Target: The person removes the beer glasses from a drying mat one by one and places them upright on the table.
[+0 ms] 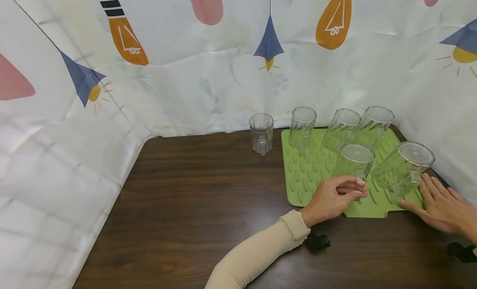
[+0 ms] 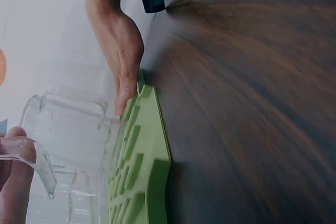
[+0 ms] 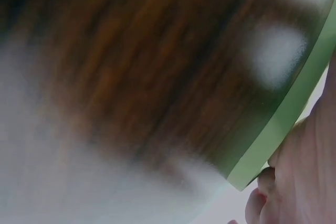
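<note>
A clear glass mug [image 1: 357, 154] stands base up on a green ridged mat [image 1: 303, 183]. My left hand [image 1: 333, 200] is at its near side, finger and thumb pinching the handle. In the left wrist view, the curled fingers [image 2: 20, 182] overlap the clear handle [image 2: 43, 166]. My right hand [image 1: 441, 208] lies with fingers stretched out over the mat's right front corner, close beside another glass mug [image 1: 404, 169]. The right wrist view catches the mat's edge [image 3: 283, 116] with part of the right hand [image 3: 307, 177] against it.
Along the mat's back stand several more mugs, among them a left one [image 1: 302, 129] and a right one [image 1: 376, 125]. Another mug [image 1: 261, 133] stands on the dark wooden table [image 1: 208, 189], left of the mat. A patterned white curtain [image 1: 208, 82] hangs behind and at both sides.
</note>
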